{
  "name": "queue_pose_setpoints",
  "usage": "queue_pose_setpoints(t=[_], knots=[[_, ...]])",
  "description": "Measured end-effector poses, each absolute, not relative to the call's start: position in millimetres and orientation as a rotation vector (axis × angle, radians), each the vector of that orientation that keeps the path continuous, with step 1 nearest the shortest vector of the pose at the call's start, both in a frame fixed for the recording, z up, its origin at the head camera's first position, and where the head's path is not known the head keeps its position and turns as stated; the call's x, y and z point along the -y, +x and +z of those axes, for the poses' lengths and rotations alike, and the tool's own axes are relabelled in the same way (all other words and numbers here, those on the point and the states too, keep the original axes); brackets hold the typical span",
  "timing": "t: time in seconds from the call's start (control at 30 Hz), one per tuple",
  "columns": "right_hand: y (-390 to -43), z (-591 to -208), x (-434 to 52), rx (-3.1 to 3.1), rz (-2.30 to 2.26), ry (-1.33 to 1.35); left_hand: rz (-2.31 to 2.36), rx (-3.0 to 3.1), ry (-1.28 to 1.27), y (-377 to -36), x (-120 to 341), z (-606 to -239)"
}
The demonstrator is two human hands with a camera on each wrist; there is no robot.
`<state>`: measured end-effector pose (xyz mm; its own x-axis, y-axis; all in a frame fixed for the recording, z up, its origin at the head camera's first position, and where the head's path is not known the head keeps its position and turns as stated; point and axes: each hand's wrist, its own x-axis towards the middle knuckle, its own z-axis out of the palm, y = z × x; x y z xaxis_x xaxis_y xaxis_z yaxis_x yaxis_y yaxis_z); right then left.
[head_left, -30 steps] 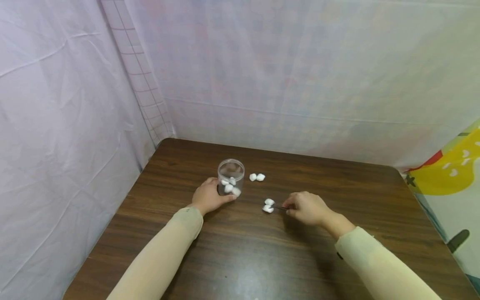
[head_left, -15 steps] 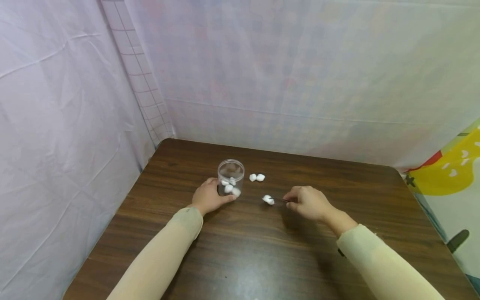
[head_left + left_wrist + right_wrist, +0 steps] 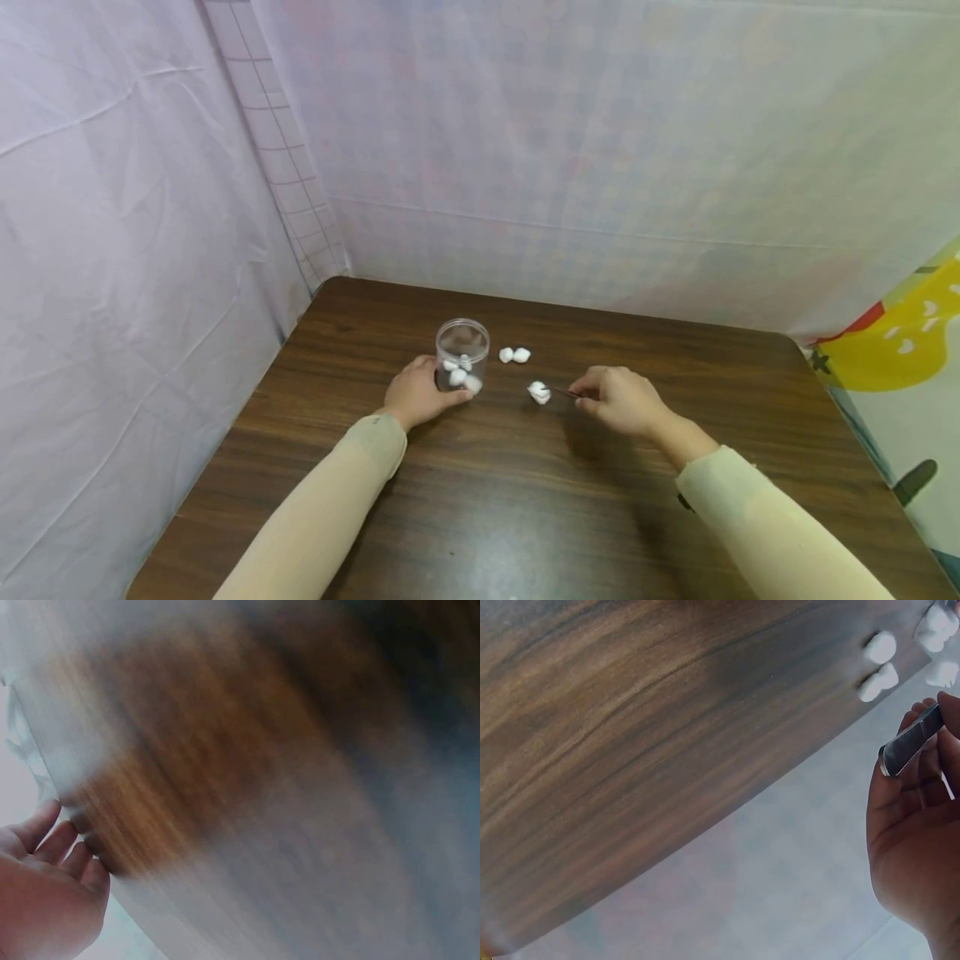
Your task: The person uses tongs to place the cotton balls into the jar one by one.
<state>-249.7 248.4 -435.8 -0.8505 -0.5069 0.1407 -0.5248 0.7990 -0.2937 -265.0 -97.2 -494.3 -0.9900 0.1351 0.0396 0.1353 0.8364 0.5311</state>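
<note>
Left hand: my left hand (image 3: 417,394) is down on the table (image 3: 480,517), fingers curled round the base of the clear jar (image 3: 462,353), steadying it upright.
Jar: open at the top, with a few white cotton balls (image 3: 459,373) sitting inside at the bottom.
Loose pair: two cotton balls (image 3: 514,355) lie touching each other on the wood just right of the jar.
Held ball: one cotton ball (image 3: 538,392) sits at the tweezer tips, between the jar and my right hand; lifted or resting on the wood, I can't quite tell from the head view.
Tweezers: thin metal tweezers (image 3: 910,739), tips pointing left toward the jar.
Right hand: my right hand (image 3: 621,401) pinches the tweezers between thumb and fingers, closed on them.
Left wrist view: blurred, only my fingers (image 3: 46,855) and wood grain come through.
</note>
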Motion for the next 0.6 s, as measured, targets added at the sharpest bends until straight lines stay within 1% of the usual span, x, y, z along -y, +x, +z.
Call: queue_pose_setpoints(t=[0.3, 0.6], knots=[[-256.5, -430.4, -245.7, 2.856, 0.371, 0.915, -0.865, 2.997, -0.224, -267.9, 96.9, -497.5], [-265.0, -401.8, -231.8, 2.763, 0.307, 0.986, -0.871, 3.008, -0.207, -267.1, 96.4, -497.0]])
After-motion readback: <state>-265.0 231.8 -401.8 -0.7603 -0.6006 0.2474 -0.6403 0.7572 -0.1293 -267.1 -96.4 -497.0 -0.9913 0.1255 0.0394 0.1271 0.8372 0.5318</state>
